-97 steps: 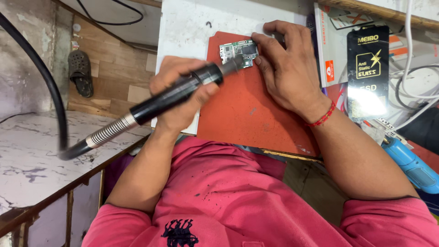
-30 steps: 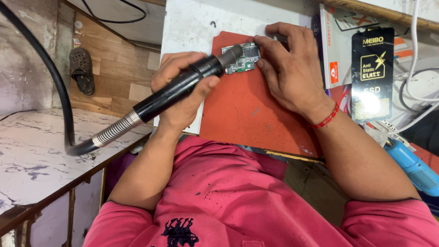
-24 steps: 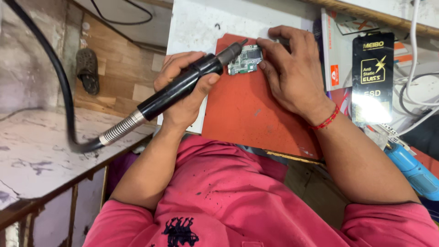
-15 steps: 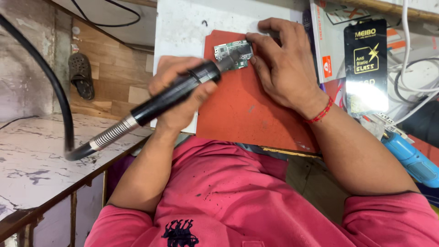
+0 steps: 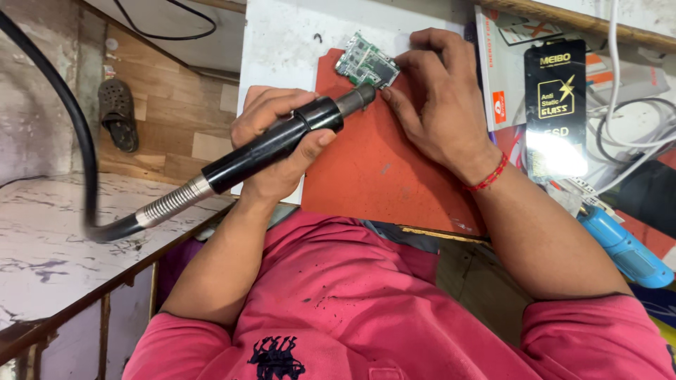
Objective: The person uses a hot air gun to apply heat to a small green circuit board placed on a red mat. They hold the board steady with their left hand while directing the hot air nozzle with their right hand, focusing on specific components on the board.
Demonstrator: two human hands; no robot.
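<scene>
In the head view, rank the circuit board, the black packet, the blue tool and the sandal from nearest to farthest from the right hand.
1. Circuit board: at the fingertips of the right hand, on the red mat.
2. Black packet: just to the right.
3. Blue tool: lower right.
4. Sandal: far left, on the floor.
</scene>
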